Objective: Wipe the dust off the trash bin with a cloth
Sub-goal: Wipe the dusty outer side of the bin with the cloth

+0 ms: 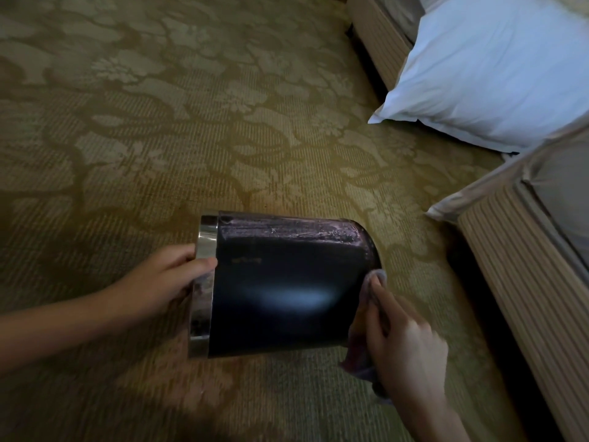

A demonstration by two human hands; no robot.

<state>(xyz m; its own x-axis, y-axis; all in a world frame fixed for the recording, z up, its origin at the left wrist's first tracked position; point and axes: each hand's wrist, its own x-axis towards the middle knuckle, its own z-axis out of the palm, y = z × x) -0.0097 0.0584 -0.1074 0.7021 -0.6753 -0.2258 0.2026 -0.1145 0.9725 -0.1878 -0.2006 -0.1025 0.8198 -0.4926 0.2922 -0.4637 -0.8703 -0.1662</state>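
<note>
At the bin's left end, the left hand (165,282) grips the metal rim (204,282), thumb curled over the band. The black trash bin (287,282) is on its side over the patterned carpet (159,122), dust streaked along its upper edge. At the bin's right end, the right hand (408,346), blurred, presses a cloth (360,355) against the base with fairly straight fingers. A white pillow (494,68) lies beyond the bin to the right.

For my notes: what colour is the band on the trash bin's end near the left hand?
Shiny silver band on the dark trash bin; head view.
</note>
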